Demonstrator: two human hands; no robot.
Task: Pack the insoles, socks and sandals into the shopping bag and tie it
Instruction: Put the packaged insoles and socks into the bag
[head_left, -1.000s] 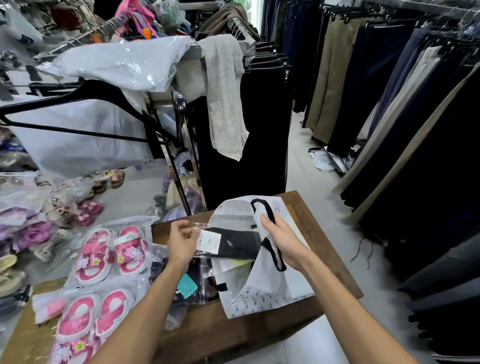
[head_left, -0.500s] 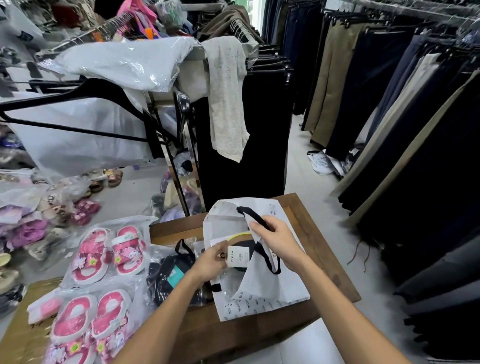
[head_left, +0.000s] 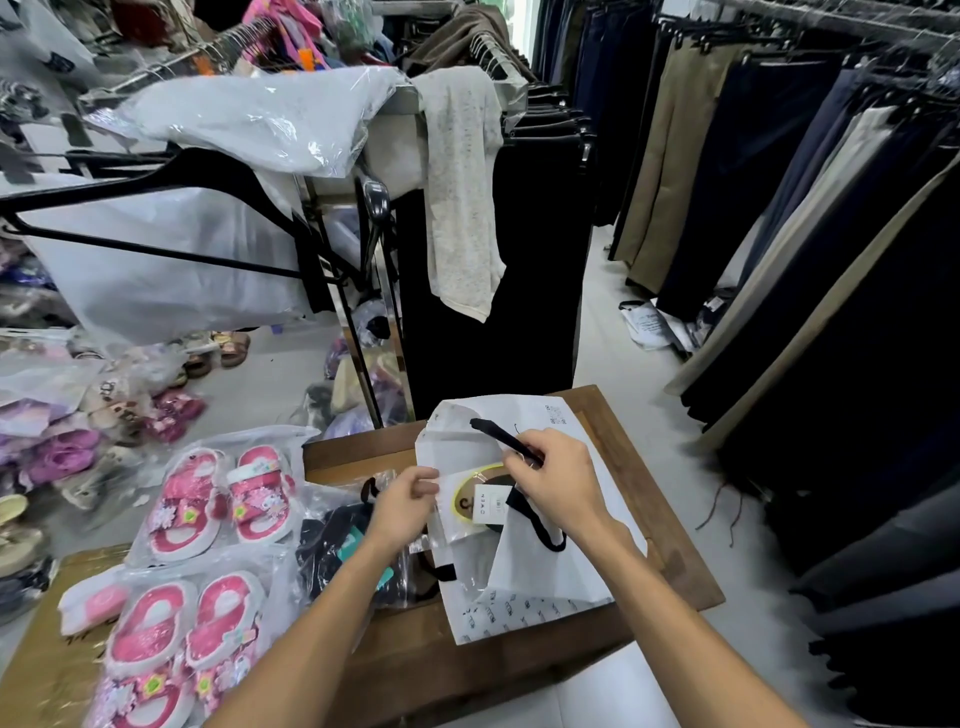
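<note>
Since a second ago the packet (head_left: 480, 501), which the left hand (head_left: 402, 501) held above the table, has gone down into the mouth of the white bag (head_left: 524, 577), and that hand has slid to the bag's left edge. Now its fingers are curled against the rim beside the packet, though whether they pinch the plastic or the bag wall is hard to tell. The right hand (head_left: 558, 486) grips the bag's near lip and one black handle (head_left: 501, 439), lifting it so the mouth stays open for loading. Only a yellow-edged oval and a white label show on the packet (an insole, I would guess; the rest is hidden inside the bag). Left of the bag on the wooden table (head_left: 358, 452) a dark bundle in clear wrap (head_left: 345, 545), probably socks, waits partly behind the left forearm. Further left lie two bagged pairs of pink sandals (head_left: 218, 501), the nearer pair (head_left: 182, 639) cut off by the frame's bottom edge.
</note>
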